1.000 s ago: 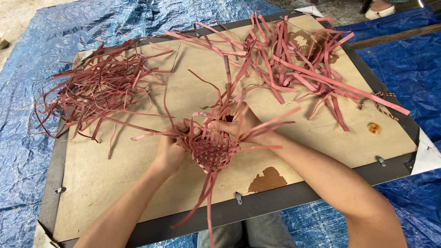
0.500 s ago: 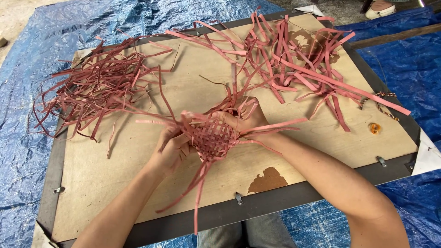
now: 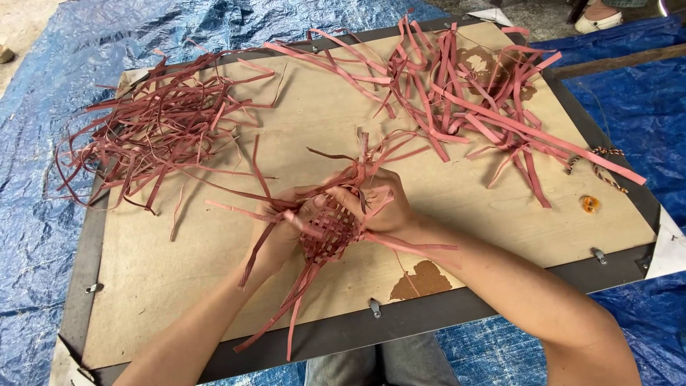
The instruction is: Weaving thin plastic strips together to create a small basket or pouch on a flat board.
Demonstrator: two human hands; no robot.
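**Listener:** What do you see in front of you, and which way does it point?

**Me:** I see a small, half-woven basket of reddish-brown flat strips [image 3: 329,230] held just above a pale wooden board [image 3: 214,286]. Its woven bottom faces toward me and a little down. Its loose ends run both ways along a slanted line: some trail down toward the near edge, others rise up and away.

**Listener:** Where are the hands?

**Me:** The basket sits between them, touching both. My left hand [image 3: 282,229] cups its left side, fingers curled around the strips. My right hand [image 3: 382,204] grips the upper right side, fingers bent and pinching strips against the weave. Both forearms come in from the near edge and meet at the middle.

**Listener:** And around it?

**Me:** A pile of thin dark-red strips [image 3: 157,129] lies far left, a heap of wider pink strips [image 3: 471,93] far right, on blue tarpaulin [image 3: 43,236].
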